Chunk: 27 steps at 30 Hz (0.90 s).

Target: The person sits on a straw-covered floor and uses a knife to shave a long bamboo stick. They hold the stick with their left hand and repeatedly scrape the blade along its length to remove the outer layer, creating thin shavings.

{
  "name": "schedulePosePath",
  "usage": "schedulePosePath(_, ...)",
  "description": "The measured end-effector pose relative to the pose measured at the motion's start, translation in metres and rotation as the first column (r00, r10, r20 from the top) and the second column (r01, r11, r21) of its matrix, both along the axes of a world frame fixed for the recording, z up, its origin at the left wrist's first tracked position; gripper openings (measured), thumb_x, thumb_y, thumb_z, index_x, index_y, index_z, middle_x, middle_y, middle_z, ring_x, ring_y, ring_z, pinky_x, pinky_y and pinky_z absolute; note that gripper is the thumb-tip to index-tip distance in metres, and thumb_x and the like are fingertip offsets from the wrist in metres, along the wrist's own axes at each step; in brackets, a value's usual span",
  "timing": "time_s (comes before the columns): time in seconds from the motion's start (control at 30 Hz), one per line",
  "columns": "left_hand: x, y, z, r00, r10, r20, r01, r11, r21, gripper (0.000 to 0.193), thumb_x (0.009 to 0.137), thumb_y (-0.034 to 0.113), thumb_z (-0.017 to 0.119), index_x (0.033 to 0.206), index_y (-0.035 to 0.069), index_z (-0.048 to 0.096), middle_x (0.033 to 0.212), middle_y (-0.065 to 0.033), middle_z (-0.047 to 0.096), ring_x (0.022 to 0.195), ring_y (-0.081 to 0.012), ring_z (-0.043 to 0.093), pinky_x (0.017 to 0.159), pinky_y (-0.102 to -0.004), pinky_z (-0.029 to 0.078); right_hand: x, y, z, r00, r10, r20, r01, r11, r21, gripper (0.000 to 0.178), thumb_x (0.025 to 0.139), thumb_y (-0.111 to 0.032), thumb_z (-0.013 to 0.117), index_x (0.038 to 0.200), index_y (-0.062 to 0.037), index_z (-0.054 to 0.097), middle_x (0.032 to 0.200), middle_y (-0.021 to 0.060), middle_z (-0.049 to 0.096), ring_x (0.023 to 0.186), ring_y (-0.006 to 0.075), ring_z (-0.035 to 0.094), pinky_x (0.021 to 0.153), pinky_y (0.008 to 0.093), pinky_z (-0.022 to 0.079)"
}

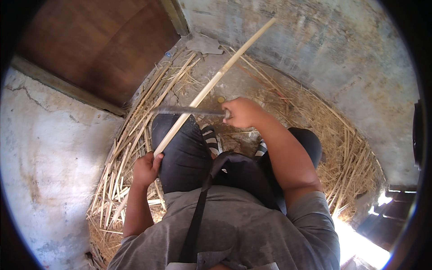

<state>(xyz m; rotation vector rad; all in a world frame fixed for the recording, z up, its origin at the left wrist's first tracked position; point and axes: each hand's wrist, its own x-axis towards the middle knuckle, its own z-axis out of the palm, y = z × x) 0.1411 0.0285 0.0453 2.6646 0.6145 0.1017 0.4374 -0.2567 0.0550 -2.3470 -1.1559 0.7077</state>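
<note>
A long pale strip, apparently split bamboo (pixel 207 90), slants from my left knee up toward the far wall. Its near end is gripped in my left hand (pixel 146 168), beside my left thigh. My right hand (pixel 240 112) is closed round the handle of a long-bladed knife (pixel 184 110). The blade lies crosswise over my left knee and meets the strip there; blur hides its edge, and I cannot tell how deep it sits against the strip.
Piles of split strips (pixel 119 175) lie on the floor to my left. Shavings and more strips (pixel 346 162) heap along the right wall (pixel 324 49). A brown door panel (pixel 99 49) stands at the far left. My sandalled feet (pixel 210 138) rest between my knees.
</note>
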Motion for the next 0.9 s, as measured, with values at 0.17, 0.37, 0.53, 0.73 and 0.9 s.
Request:
schedulePosePath(0.17, 0.004, -0.004, 0.003, 1.0, 0.005, -0.001, -0.005, 0.999, -0.035, 0.054, 0.097, 0.05, 0.064, 0.075, 0.001, 0.06, 0.058, -0.0191, 0.057, 0.054, -0.0389, 0.059, 0.054, -0.045, 0.045, 0.043, -0.038, -0.023, 0.887, -0.461, -0.016, 0.46, 0.879, 0.125, 0.054, 0.084, -0.034, 0.073, 0.126, -0.0009, 0.064, 0.117, 0.024, 0.069, 0.111, 0.039, 0.065, 0.095, 0.0446, 0.051)
schedulePosePath(0.37, 0.004, -0.001, 0.001, 1.0, -0.003, -0.009, 0.002, 0.998, -0.062, 0.054, 0.097, 0.05, 0.064, 0.075, 0.001, 0.06, 0.058, -0.0189, 0.057, 0.055, -0.0391, 0.059, 0.054, -0.045, 0.046, 0.041, -0.041, -0.031, 0.909, -0.411, -0.063, 0.416, 0.897, 0.151, 0.055, 0.083, -0.033, 0.074, 0.125, 0.0004, 0.064, 0.117, 0.0241, 0.069, 0.111, 0.0383, 0.065, 0.095, 0.0438, 0.051)
schedulePosePath(0.53, 0.001, -0.001, 0.0, 1.0, 0.012, -0.004, -0.012, 0.998, -0.055, 0.054, 0.097, 0.051, 0.063, 0.076, 0.001, 0.06, 0.059, -0.0189, 0.058, 0.056, -0.039, 0.06, 0.054, -0.0449, 0.046, -0.003, 0.001, -0.018, 1.0, 0.028, -0.008, -0.027, 0.998, 0.053, 0.047, 0.082, -0.03, 0.075, 0.119, -0.003, 0.067, 0.109, 0.0197, 0.071, 0.108, 0.0368, 0.067, 0.092, 0.0438, 0.052)
schedulePosePath(0.73, 0.004, -0.007, 0.007, 0.999, 0.033, -0.02, -0.034, 0.998, -0.06, 0.054, 0.097, 0.051, 0.062, 0.076, 0.0, 0.06, 0.061, -0.0195, 0.059, 0.058, -0.0399, 0.061, 0.055, -0.046, 0.047, 0.011, -0.011, -0.013, 0.996, -0.088, 0.014, 0.086, 0.99, 0.115, 0.047, 0.082, -0.032, 0.076, 0.118, -0.0038, 0.067, 0.106, 0.0179, 0.072, 0.104, 0.037, 0.068, 0.089, 0.0456, 0.054)
schedulePosePath(0.9, 0.006, -0.002, 0.003, 0.999, 0.011, -0.04, -0.012, 1.0, -0.024, 0.054, 0.097, 0.051, 0.062, 0.079, 0.0, 0.063, 0.061, -0.0196, 0.06, 0.058, -0.0392, 0.062, 0.056, -0.0459, 0.047, 0.045, -0.042, -0.027, 0.859, -0.511, -0.04, 0.512, 0.851, 0.12, 0.056, 0.083, -0.036, 0.075, 0.124, 0.0002, 0.064, 0.111, 0.023, 0.07, 0.107, 0.0387, 0.067, 0.091, 0.0455, 0.052)
